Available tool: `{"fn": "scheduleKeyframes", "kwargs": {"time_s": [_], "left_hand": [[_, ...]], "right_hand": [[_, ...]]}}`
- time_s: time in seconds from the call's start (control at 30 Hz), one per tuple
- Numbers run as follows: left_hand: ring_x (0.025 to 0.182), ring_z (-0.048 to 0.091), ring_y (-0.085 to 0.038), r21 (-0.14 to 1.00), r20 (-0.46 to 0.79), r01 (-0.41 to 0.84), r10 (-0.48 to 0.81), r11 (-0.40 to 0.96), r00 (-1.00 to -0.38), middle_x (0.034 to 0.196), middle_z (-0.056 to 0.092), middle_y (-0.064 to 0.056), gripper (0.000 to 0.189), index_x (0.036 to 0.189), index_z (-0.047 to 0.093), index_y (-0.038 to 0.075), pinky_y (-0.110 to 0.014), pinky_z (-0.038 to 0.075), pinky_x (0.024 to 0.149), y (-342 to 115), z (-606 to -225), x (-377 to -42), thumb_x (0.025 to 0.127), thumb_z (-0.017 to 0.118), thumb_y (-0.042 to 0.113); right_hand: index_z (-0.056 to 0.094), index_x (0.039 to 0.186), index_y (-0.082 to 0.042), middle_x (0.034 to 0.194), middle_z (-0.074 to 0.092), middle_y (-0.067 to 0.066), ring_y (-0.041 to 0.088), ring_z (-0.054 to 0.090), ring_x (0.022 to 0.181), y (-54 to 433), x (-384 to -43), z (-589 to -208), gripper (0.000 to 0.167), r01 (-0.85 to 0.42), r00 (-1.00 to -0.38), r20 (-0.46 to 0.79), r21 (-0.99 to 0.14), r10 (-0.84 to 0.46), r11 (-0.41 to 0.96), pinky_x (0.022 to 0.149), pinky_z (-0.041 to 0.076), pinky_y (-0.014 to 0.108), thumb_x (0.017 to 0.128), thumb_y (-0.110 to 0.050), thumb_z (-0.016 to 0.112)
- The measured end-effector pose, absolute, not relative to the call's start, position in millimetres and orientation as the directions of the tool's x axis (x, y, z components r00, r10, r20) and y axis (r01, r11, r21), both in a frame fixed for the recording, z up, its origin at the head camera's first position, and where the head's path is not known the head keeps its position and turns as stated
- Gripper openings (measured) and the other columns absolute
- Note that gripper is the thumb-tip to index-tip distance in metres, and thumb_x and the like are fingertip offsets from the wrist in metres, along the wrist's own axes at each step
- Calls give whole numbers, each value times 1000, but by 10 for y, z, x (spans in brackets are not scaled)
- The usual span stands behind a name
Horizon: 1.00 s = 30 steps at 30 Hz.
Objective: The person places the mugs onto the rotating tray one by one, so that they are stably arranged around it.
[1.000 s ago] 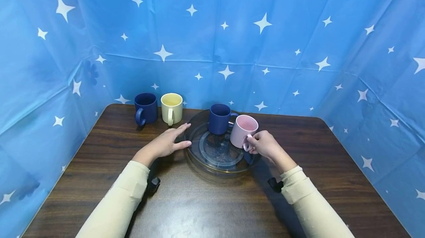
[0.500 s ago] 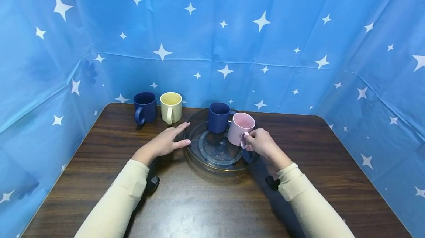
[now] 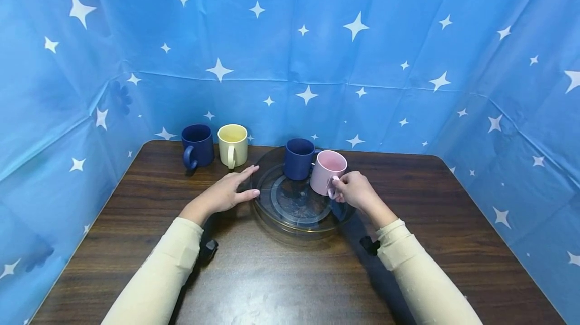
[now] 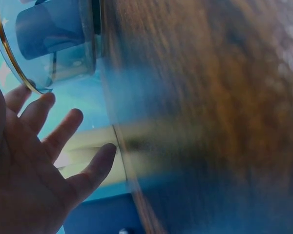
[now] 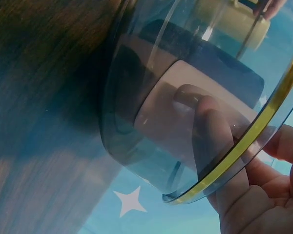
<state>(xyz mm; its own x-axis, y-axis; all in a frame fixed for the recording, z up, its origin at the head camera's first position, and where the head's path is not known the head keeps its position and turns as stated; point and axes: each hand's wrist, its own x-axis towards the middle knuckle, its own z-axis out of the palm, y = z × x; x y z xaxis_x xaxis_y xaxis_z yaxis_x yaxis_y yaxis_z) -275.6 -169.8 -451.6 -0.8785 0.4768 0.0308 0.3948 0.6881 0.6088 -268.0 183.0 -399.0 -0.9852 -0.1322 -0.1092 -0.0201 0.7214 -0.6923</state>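
Note:
A pink mug (image 3: 322, 178) stands upright inside a clear round tray (image 3: 290, 221) with a high wall and a gold rim. My right hand (image 3: 358, 191) reaches over the tray's right edge and pinches the pink mug's handle between thumb and fingers. Through the clear wall, the right wrist view shows a fingertip (image 5: 208, 105) at that handle. Right beside the pink mug in the tray is a dark blue mug (image 3: 296, 163), its handle partly hidden. My left hand (image 3: 222, 195) is at the tray's left rim, fingers spread, fingertips right at the edge.
On the table's back left stand a second dark blue mug (image 3: 199, 147) and a yellow mug (image 3: 233, 146), just behind the left hand. A blue curtain (image 3: 290, 63) with white stars rises along the back and both sides of the brown wooden table (image 3: 254, 284).
My right hand has shifted a little to the left with the pink mug, bringing it closer to the blue mug in the tray. The left hand stays at the rim.

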Motion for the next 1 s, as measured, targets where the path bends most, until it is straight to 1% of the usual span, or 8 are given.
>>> {"fn": "scheduleKeyframes", "kwargs": {"time_s": [0.2, 0.3, 0.47, 0.57, 0.63, 0.7, 0.77, 1.0], "left_hand": [[147, 29, -46, 610, 37, 404, 485, 682, -874, 166, 25, -17, 75, 162, 25, 13, -66, 25, 115, -1706, -4531, -2772, 102, 58, 46], [146, 30, -47, 612, 37, 405, 487, 679, -873, 166, 25, -17, 76, 162, 25, 12, -66, 25, 115, -1709, -4530, -2776, 102, 57, 47], [146, 30, -46, 619, 42, 404, 485, 674, -874, 165, 25, -18, 75, 162, 26, 12, -65, 26, 115, -1717, -4508, -2769, 102, 60, 43], [146, 31, -46, 615, 36, 405, 489, 676, -872, 165, 26, -17, 75, 162, 26, 13, -64, 26, 116, -1709, -4510, -2767, 102, 60, 42], [146, 32, -46, 614, 34, 409, 495, 675, -868, 165, 26, -18, 75, 162, 26, 13, -64, 27, 116, -1698, -4516, -2768, 102, 59, 43], [146, 32, -46, 621, 31, 406, 496, 671, -868, 165, 26, -17, 75, 162, 25, 13, -63, 27, 116, -1688, -4519, -2773, 102, 58, 44], [146, 32, -46, 625, 32, 407, 499, 666, -866, 165, 27, -18, 75, 162, 25, 13, -64, 27, 115, -1684, -4518, -2776, 102, 58, 45], [146, 31, -46, 637, 14, 388, 494, 666, -869, 163, 30, -21, 76, 163, 22, 14, -64, 25, 116, -1722, -4506, -2764, 103, 56, 46]], "right_hand": [[72, 95, 8, 74, 69, 12, 23, 69, 72, 1885, -2652, -3927, 34, -35, -989, -86, -668, -124, 744, 62, 52, 30, 107, -18, 54], [74, 98, 6, 79, 72, 15, 23, 69, 73, 2001, -2660, -3886, 29, -83, -995, 13, -619, -96, 781, 62, 51, 32, 105, -15, 56], [70, 115, 6, 104, 73, 22, 33, 69, 89, 2305, -2757, -3958, 23, -232, -971, 180, -539, -159, 810, 76, 55, 47, 102, -10, 60], [55, 139, 7, 138, 58, 27, 42, 58, 123, 2494, -2826, -4081, 41, -310, -944, 93, -582, -317, 752, 99, 48, 57, 102, -10, 62], [38, 152, 6, 155, 39, 29, 45, 38, 143, 2598, -2861, -4152, 57, -308, -911, -5, -655, -412, 690, 111, 35, 61, 102, -8, 61], [23, 158, 5, 164, 20, 28, 45, 16, 151, 2675, -2889, -4207, 68, -274, -876, -75, -736, -477, 619, 117, 22, 62, 102, -4, 59], [16, 161, 1, 166, 11, 26, 44, 7, 153, 2721, -2901, -4243, 72, -215, -862, -116, -798, -494, 563, 118, 19, 63, 102, -2, 58], [8, 162, -1, 162, 18, 33, 47, 27, 146, 2705, -2911, -4311, 75, -47, -841, -170, -923, -514, 382, 106, 45, 48, 103, 3, 53]]}}
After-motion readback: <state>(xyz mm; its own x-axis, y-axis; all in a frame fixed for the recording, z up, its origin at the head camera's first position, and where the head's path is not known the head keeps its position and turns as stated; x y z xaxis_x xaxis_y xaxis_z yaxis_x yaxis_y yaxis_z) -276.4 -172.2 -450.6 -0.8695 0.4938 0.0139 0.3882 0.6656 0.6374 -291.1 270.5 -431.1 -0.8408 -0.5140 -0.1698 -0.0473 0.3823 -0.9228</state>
